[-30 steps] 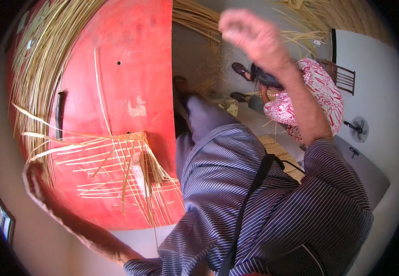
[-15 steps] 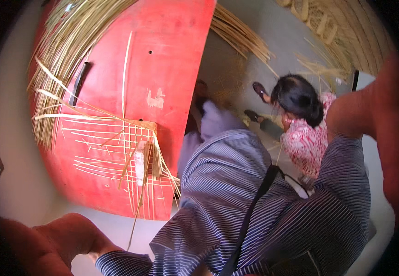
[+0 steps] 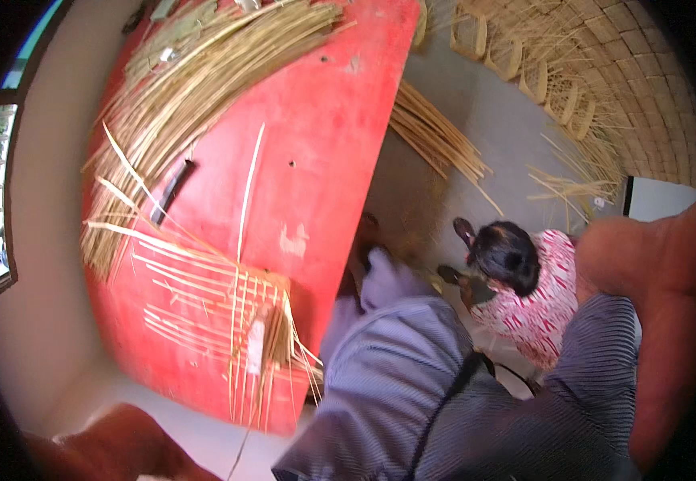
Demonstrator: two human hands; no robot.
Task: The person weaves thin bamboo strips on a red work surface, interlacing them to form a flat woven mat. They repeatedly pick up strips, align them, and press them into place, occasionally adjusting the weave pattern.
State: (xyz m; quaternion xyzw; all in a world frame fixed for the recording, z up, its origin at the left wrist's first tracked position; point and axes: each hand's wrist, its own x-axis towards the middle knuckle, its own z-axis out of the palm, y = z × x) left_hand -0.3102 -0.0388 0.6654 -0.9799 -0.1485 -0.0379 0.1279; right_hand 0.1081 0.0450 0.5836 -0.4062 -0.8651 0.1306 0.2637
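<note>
the red counter point(image 3: 316, 160) carries a half-woven mat of pale bamboo strips point(image 3: 228, 321), lying near its lower edge with loose ends sticking out past the rim. a small pale block point(image 3: 256, 346) sits on the weave. a thick bundle of long strips point(image 3: 196, 104) lies across the counter's upper left, and a dark knife-like tool point(image 3: 173, 191) rests beside it. one single strip point(image 3: 249, 192) runs up the bare red surface.

the left hand point(image 3: 115, 445) is low at the bottom edge, close to the camera and blurred, well apart from the weave; whether its grip is clenched or released cannot be told. the right arm is raised at the right edge, its hand out of sight.

on the floor beyond the counter another person in a pink patterned top point(image 3: 536, 297) crouches near more strips point(image 3: 436, 136) and woven baskets point(image 3: 524, 64).
</note>
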